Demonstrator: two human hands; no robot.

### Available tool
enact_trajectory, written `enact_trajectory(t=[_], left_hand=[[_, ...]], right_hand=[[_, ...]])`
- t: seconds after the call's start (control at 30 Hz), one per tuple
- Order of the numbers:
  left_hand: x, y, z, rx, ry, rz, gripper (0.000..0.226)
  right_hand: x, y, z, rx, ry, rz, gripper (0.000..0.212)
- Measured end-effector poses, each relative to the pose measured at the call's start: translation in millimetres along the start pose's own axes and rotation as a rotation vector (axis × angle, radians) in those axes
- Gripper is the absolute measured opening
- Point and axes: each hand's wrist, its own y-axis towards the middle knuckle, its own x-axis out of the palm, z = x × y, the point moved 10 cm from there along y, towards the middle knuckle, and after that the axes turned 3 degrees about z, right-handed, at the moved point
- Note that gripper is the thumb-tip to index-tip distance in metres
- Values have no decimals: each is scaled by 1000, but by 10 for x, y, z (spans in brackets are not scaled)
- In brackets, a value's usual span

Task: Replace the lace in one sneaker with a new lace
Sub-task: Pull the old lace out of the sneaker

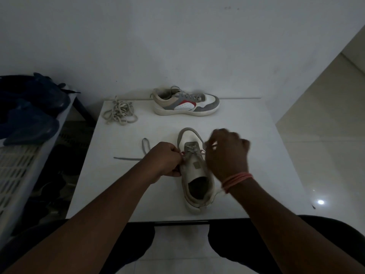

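A white and grey sneaker [195, 175] lies on the white table [138, 194], toe pointing away from me. A grey lace [145, 150] runs through its lower eyelets and trails left across the table. My left hand [165, 161] grips the sneaker's left side at the eyelets, fingers curled against the lace. My right hand [227, 153] hovers over the right side, blurred, fingers pinching the lace near the right eyelets. A loose beige lace [120, 113] lies bundled at the table's far left.
A second sneaker [186, 102], laced, with a red patch, stands on its sole at the table's far edge by the wall. A white slatted rack [17, 169] on the left carries dark blue shoes [29, 113]. Tiled floor [325, 135] lies to the right.
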Motion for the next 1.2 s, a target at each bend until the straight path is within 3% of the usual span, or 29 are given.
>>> enact_trajectory(t=[0.03,0.1,0.2,0.3,0.43,0.53,0.67,0.87,0.93,1.03,1.1,1.13,1.2], left_hand=[[-1,16,-6,6,4,5,12],[10,39,7,52,47,35,15],[-35,41,200,295,313,215,23],[52,-47,333,458,395,267,22],[-2,-40,350,459,459,281,12],[-93,18,311,416,527,234,24],[170,-215,509,733,841,340,37],[261,-344,592,943,935,479,22],[236,-302,586,909,884,489,21],[-248,-95,483,610,677,577,23],[-512,65,344,428,540,539,25],[-511,82,339,429,501,497,27],[-297,-20,533,627,536,423,29]], right_hand=[[-97,73,193,103,27,46,14],[-54,112,454,233,55,-51,26],[176,-45,320,187,126,-272,56],[407,-212,-45,58,236,-391,38],[457,-142,92,127,230,-327,10],[434,-81,296,235,332,-313,15],[445,-100,189,153,293,-307,5],[442,-67,140,91,219,-324,11],[442,-91,141,99,203,-320,13],[459,-99,195,145,230,-343,16],[455,-97,213,152,236,-352,16],[449,-100,200,143,227,-353,16],[438,-105,151,117,205,-352,17]])
